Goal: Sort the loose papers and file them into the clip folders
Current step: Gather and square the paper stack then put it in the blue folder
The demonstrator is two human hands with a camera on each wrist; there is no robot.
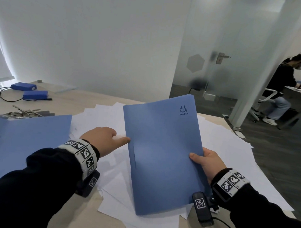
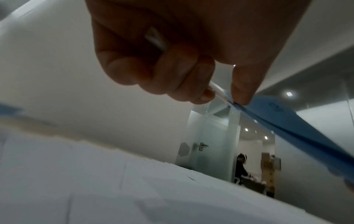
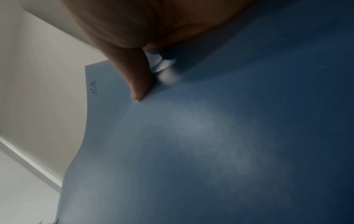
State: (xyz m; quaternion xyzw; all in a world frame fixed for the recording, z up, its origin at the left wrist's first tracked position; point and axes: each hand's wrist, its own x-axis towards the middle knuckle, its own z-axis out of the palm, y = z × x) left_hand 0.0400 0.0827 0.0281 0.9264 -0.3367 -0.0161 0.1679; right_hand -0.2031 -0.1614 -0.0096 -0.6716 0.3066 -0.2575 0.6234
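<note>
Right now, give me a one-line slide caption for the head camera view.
Both hands hold a closed blue folder above loose white papers spread on the desk.

Black long sleeves (image 1: 33,173) on both arms. White wristband printed with square black-and-white fiducial tags (image 1: 84,153) on left wrist, matching band (image 1: 230,181) on right. Black clip-on camera module with own tag (image 1: 201,208) under right wrist, black cable trailing; similar module (image 1: 89,182) under left.

A white wall (image 1: 98,37) meets a frosted glass door (image 1: 213,56) above dark grey floor (image 1: 278,151).
</note>
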